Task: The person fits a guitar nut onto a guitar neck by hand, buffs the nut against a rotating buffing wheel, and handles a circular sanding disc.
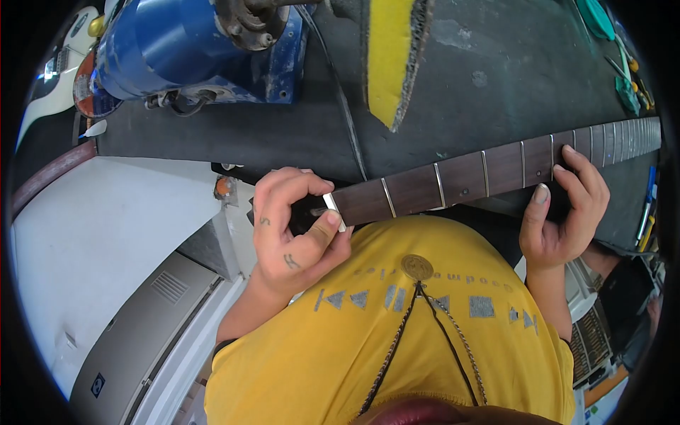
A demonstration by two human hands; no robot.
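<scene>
A guitar neck with a dark fretboard and metal frets slants across in front of my yellow shirt, its far end rising to the right. At its left end my left hand pinches a white nut, thumb on its face and index finger at its upper end. The nut lies across the end of the fretboard. The dark headstock is mostly hidden under that hand. Farther along the neck, my right hand has curled fingertips on the fretboard and its thumb against the near edge.
A blue machine stands on the dark bench at the upper left. A yellow abrasive-edged piece hangs above the neck, with a cable nearby. Tools with green handles lie at the right. A white guitar body is far left.
</scene>
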